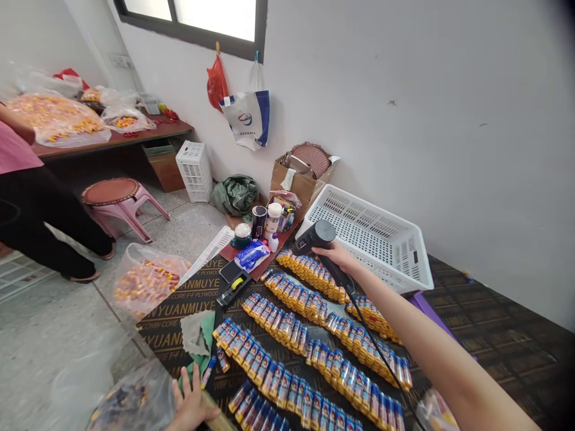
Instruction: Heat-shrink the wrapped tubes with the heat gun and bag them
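My right hand [338, 257] is wrapped around the handle of a black hair dryer [320, 236], raised above the far rows of small blue-and-yellow tubes [291, 299]. Its cord trails down across the rows toward me. The tubes have shiny printed sleeves and lie side by side in several long slanting rows on dark printed plywood. At the near left edge, my left hand [193, 402] is open with fingers spread, by a wooden strip [218, 413]. Beyond its fingertips lie a green and grey cloth [197, 335] and a few loose tubes [208, 371].
Behind the rows stands a white plastic crate [368, 230]. Cups, a blue tissue pack [251, 255], a phone and a tape dispenser [232, 289] sit at the table's far corner. Filled plastic bags [148, 278] and a pink stool [121, 203] are on the floor, near another person [40, 221].
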Motion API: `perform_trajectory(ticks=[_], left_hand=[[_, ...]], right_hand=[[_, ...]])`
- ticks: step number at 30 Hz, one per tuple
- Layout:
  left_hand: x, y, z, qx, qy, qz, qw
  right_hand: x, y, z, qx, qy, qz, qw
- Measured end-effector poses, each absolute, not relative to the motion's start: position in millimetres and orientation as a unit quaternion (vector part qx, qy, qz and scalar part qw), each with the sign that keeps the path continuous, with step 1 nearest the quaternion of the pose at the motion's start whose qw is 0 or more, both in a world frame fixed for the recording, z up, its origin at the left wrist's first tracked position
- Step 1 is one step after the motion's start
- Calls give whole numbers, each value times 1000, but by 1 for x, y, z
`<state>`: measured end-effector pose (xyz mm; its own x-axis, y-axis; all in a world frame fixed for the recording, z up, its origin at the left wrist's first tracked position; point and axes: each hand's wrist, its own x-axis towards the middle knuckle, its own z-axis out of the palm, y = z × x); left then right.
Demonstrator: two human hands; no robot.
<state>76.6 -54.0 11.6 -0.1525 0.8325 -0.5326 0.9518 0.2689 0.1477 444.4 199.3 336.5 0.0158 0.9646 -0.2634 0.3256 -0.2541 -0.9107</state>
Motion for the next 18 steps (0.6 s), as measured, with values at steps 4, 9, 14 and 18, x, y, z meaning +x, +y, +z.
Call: perform_trajectory(ticks=[4,9,14,18], left_hand=[[77,-53,17,585,748,-149,276],[75,-53,10,591,748,-157,259],[77,-53,13,592,745,-192,239],[79,-53,13,594,746,-219,208]], right_hand=[[454,186,336,-644,-499,494,303],[464,164,333,-657,-480,505,288],[487,145,329,-672,-462,505,283],[510,126,326,-683,-442,505,288]])
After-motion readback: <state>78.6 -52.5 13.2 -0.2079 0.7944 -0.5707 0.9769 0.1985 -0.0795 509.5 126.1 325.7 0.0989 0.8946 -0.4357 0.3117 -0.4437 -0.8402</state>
